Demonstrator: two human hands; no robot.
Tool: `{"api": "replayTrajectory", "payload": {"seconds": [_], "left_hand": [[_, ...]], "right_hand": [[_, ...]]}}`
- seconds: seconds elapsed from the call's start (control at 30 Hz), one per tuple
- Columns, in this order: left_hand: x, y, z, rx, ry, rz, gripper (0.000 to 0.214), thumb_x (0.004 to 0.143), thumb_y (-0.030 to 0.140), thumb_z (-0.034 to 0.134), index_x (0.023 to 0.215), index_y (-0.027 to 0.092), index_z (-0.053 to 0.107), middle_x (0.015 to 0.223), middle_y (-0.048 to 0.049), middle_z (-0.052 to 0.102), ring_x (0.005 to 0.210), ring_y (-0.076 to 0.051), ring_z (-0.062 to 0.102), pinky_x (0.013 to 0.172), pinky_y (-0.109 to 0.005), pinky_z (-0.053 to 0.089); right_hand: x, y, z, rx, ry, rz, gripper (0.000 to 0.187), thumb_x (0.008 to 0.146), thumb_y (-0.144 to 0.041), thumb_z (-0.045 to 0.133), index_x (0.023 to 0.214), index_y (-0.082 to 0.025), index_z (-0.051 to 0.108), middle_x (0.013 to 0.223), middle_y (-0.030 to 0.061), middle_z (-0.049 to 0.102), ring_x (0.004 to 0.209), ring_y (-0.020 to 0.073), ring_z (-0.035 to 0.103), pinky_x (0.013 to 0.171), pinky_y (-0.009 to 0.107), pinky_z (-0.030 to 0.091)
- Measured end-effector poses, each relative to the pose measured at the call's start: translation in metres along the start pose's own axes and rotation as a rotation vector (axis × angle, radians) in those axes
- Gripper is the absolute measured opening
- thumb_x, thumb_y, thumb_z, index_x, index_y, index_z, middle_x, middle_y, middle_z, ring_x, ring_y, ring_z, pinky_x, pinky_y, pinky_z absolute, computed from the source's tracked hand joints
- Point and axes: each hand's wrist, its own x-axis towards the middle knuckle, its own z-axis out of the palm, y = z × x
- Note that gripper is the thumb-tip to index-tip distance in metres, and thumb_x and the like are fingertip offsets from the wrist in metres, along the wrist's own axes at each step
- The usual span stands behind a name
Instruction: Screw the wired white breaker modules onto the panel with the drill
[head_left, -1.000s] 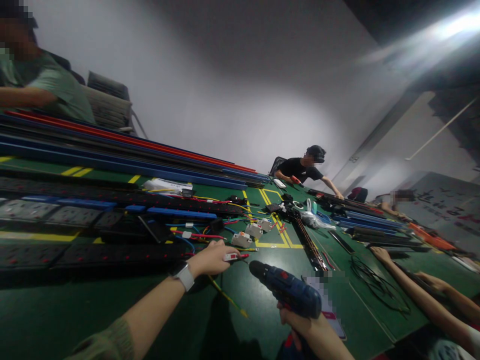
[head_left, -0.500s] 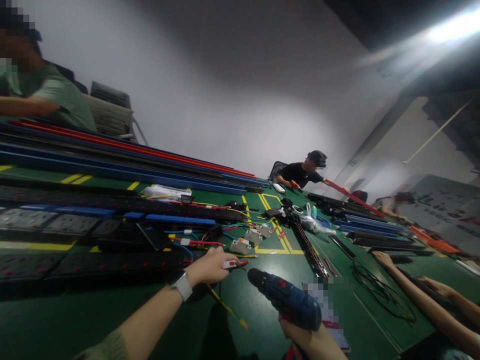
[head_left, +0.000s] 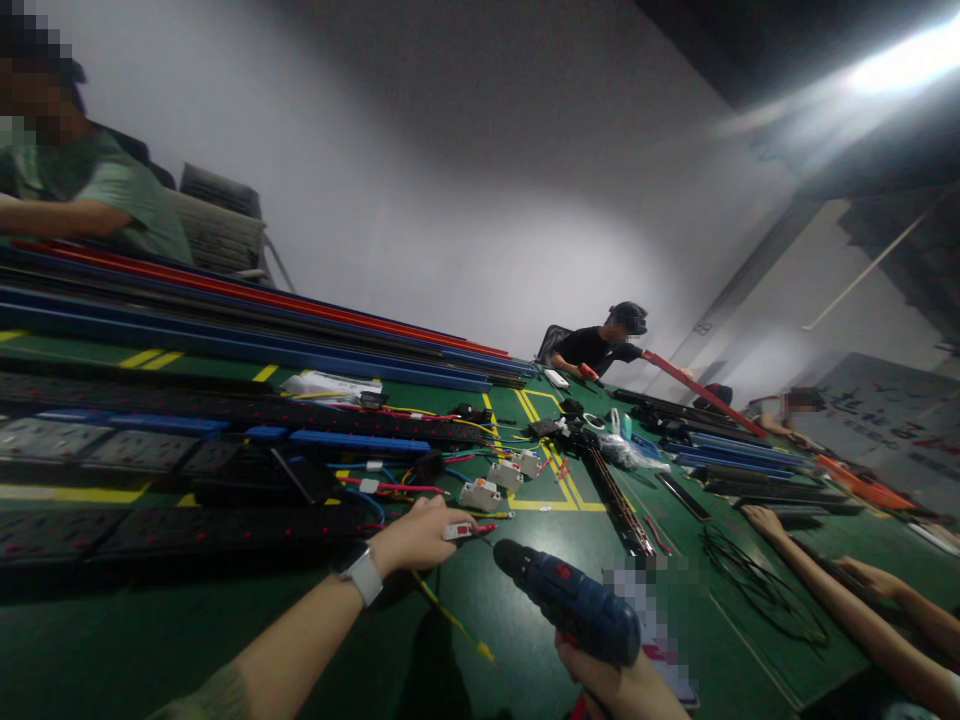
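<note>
My left hand [head_left: 420,535], with a watch on its wrist, is closed on a small white circuit breaker [head_left: 457,531] with a red part on its face. A red-sleeved wire end [head_left: 485,528] shows at its right side. My right hand [head_left: 600,670] grips a dark blue cordless drill [head_left: 574,605]. The drill's nose points left toward the breaker, and its thin bit reaches close to it; I cannot tell whether they touch. Just beyond my left hand lie several loose white breakers [head_left: 480,495]. A yellow-green wire [head_left: 454,618] hangs below that hand.
Long black socket strips [head_left: 225,527] run across the left of the green table [head_left: 517,620]. Behind them lie blue and red metal channels [head_left: 247,295]. A black cable coil [head_left: 765,585] is at right, beside a co-worker's arms [head_left: 832,590]. Other people sit around the table.
Almost nothing differs. The whole view has shifted very slightly, and both hands keep their hold with the drill nose near the breaker.
</note>
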Motion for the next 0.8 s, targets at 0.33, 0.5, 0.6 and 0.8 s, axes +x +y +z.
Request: {"api": "replayTrajectory", "payload": {"seconds": [0.33, 0.5, 0.6, 0.8], "left_hand": [[0.001, 0.001, -0.001, 0.001, -0.007, -0.005, 0.051, 0.080, 0.029, 0.057, 0.129, 0.043, 0.062, 0.109, -0.0069, 0.060, 0.107, -0.031, 0.055, 0.095, -0.040, 0.042], [0.001, 0.000, 0.000, 0.006, 0.004, 0.001, 0.052, 0.080, 0.027, 0.056, 0.129, 0.042, 0.062, 0.106, -0.0073, 0.059, 0.107, -0.030, 0.055, 0.095, -0.041, 0.042], [0.001, -0.001, 0.001, 0.009, 0.005, -0.002, 0.051, 0.081, 0.026, 0.055, 0.128, 0.042, 0.063, 0.107, -0.0071, 0.059, 0.108, -0.030, 0.055, 0.095, -0.040, 0.042], [0.001, -0.002, 0.001, 0.003, -0.001, -0.010, 0.053, 0.080, 0.028, 0.056, 0.131, 0.042, 0.061, 0.111, -0.0069, 0.060, 0.110, -0.030, 0.054, 0.096, -0.040, 0.043]], "right_hand": [[-0.002, -0.007, -0.002, 0.015, -0.038, -0.017, 0.026, 0.074, -0.042, 0.059, 0.080, -0.017, 0.060, 0.056, -0.0039, 0.057, 0.033, 0.0059, 0.043, 0.039, 0.020, 0.030], [-0.004, -0.011, 0.000, 0.032, -0.009, -0.022, 0.027, 0.071, -0.039, 0.062, 0.086, -0.017, 0.062, 0.065, -0.0016, 0.064, 0.034, 0.0070, 0.046, 0.038, 0.021, 0.033], [-0.004, -0.010, 0.001, 0.000, 0.025, 0.014, 0.026, 0.073, -0.038, 0.062, 0.088, -0.017, 0.063, 0.058, -0.0033, 0.060, 0.036, 0.0081, 0.049, 0.040, 0.020, 0.036], [0.002, -0.001, -0.001, -0.030, -0.014, 0.026, 0.024, 0.073, -0.035, 0.060, 0.088, -0.017, 0.063, 0.054, -0.0038, 0.060, 0.034, 0.0079, 0.047, 0.040, 0.020, 0.034]]}}
